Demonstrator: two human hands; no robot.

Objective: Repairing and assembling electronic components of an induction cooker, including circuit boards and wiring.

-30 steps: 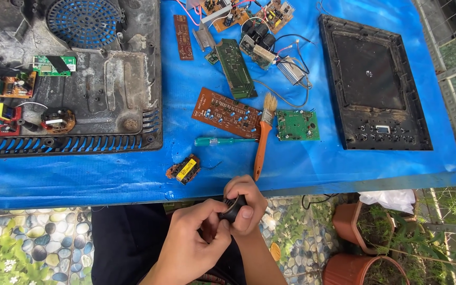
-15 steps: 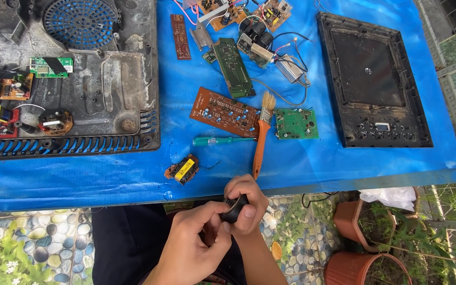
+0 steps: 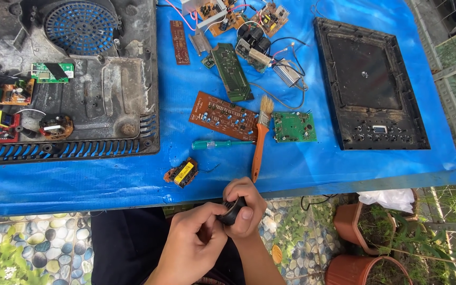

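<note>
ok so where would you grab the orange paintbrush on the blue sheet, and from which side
Take the paintbrush by its long orange handle, about midway. It lies flat with the bristles pointing away and the handle end at the table's near edge, just above the right hand. Come from above on the near side: the bristle end sits between the brown circuit board and green board, leaving little room.

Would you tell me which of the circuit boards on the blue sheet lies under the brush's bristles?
The brown rectangular board: the orange-handled brush rests its bristles across its right end. The green square board lies just right, untouched.
</note>
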